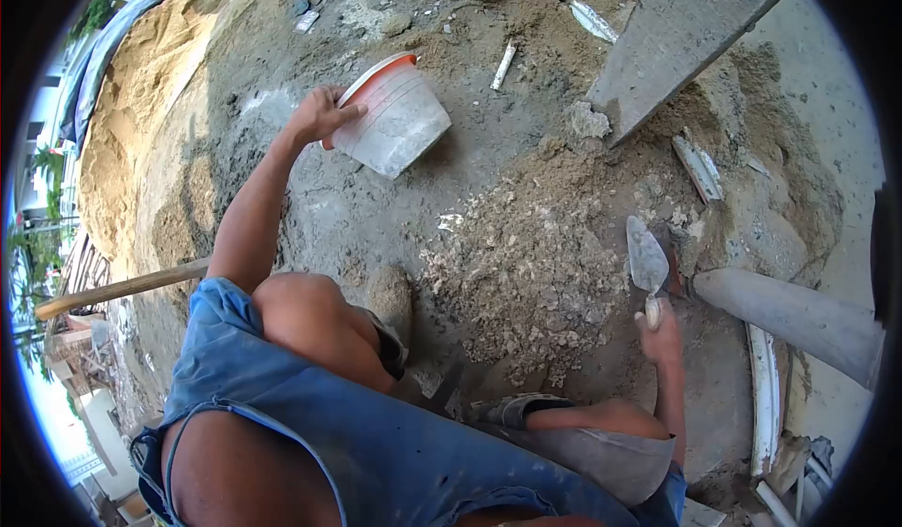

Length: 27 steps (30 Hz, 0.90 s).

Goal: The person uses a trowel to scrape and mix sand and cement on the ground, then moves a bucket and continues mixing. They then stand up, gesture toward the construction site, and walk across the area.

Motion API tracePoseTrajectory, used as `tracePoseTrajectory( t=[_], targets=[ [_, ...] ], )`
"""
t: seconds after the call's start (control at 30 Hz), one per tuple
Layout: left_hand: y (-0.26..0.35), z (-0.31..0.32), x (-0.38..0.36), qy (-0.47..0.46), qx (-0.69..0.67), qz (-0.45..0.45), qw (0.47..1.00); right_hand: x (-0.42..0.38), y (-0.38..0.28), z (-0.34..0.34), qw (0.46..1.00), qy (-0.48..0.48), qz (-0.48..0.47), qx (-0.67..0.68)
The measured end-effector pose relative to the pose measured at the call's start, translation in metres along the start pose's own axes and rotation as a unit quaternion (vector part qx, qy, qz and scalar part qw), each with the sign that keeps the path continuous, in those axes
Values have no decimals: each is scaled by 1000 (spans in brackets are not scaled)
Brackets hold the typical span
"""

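Note:
My left hand [329,116] grips the rim of a bucket [396,121], which is tilted on its side above the ground, its grey-smeared outside facing me and a bit of orange showing at the rim. In my right hand [660,330] is the handle of a trowel [647,260], its blade pointing away from me. A heap of crumbly grey-brown mortar [536,273] lies on the ground between the two hands, just left of the trowel. What the bucket holds is hidden.
A wide board [686,43] slants in from the upper right. A grey pipe [789,316] lies right of the trowel. A wooden handle [122,290] sticks out at the left, near a sand pile [141,132]. White broken strips [766,395] lie at the right.

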State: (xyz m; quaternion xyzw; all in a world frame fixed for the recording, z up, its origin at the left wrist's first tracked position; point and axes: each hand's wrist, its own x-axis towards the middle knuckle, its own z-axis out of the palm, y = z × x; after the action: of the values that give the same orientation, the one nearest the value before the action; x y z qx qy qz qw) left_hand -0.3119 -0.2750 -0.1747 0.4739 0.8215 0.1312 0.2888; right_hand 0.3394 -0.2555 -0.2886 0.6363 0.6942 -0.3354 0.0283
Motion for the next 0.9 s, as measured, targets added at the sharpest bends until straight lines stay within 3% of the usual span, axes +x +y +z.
tracePoseTrajectory(
  t=[0.03, 0.1, 0.17, 0.2, 0.23, 0.27, 0.37, 0.4, 0.43, 0.5, 0.57, 0.63, 0.7, 0.73, 0.8, 0.9],
  targets=[
    [6, -5, -5, 12, -5, -58, 998, 3, -7, 0, 1000, -1, 5, 1],
    [-56, -23, 11, 100, 72, 15, 992, 15, -25, -2, 997, -4, 19, 78],
    [-64, -41, -3, 133, 127, -36, 982, 34, -15, 2, 999, -2, -27, 41],
    [-84, -46, -2, 154, 196, -40, 968, 41, -18, -1, 999, 2, -14, 41],
    [-102, -51, -2, 179, 264, -46, 947, 50, -23, -6, 993, -40, 67, 86],
    [-110, -52, -4, 183, 283, -61, 939, 61, -31, -8, 977, -83, 145, 131],
    [-154, -44, -6, 177, 323, -86, 926, 109, -71, 3, 979, -129, 87, 128],
    [-162, -41, -7, 166, 345, -98, 919, 125, -104, 0, 974, -167, 132, 74],
    [-160, -42, -8, 162, 347, -85, 920, 130, -103, 4, 980, -153, 102, 75],
    [-159, -26, -18, 89, 319, -154, 931, 130, -85, 15, 985, -133, 84, 67],
    [-173, -16, -21, 83, 339, -147, 926, 121, -88, 29, 998, -33, -48, -22],
    [-190, -22, -16, 87, 367, -136, 916, 96, -103, 12, 997, -23, -22, -66],
    [-202, -22, -13, 40, 298, -133, 944, 68, -108, -11, 987, -62, -73, -129],
    [-190, -22, -12, 38, 300, -125, 945, 57, -107, -20, 988, -59, -66, -126],
    [-164, -20, -25, -50, 189, -153, 969, 42, -105, -31, 990, -58, -46, -119],
    [-157, -17, -41, 29, 136, -93, 986, 101, -69, -5, 996, -60, 1, -69]
  ],
)
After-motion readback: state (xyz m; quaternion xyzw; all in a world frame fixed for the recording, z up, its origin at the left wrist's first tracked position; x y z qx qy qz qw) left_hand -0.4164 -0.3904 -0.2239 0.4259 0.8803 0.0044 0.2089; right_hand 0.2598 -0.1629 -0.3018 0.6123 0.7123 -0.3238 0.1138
